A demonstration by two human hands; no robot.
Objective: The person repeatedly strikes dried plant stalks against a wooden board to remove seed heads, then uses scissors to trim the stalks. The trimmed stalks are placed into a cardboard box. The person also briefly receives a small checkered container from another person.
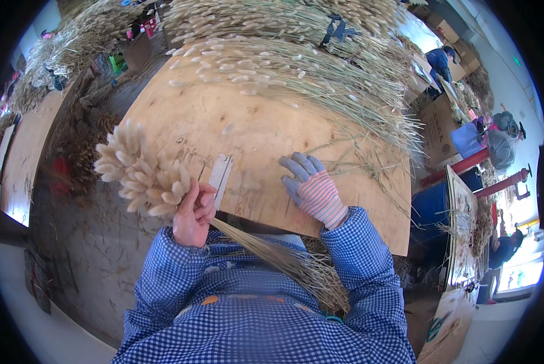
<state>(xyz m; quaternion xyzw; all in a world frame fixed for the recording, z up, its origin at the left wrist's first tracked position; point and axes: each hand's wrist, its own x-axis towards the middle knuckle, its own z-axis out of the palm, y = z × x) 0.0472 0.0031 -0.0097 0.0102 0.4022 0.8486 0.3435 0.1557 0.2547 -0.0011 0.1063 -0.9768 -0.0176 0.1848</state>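
Observation:
My bare left hand (195, 213) grips a bunch of dried bunny-tail grass (151, 182) just under its fluffy heads. The heads point up and left, while the stems run down to the right across my lap. In a striped knit glove, my right hand (315, 191) rests on the wooden board (262, 136), fingers spread, holding nothing. Between the hands, a pale strip with dark marks (221, 182) lies at the board's near edge. A thick layer of bunny-tail stems (299, 68) covers the far part of the board.
Loose green stems (367, 154) lie at the board's right side. A dark cloth tie (338, 31) is on the far pile. Cardboard boxes (438, 129) and red metal bars (501, 183) stand to the right. Another wooden board (35, 141) is at left. Two people are farther off at the right.

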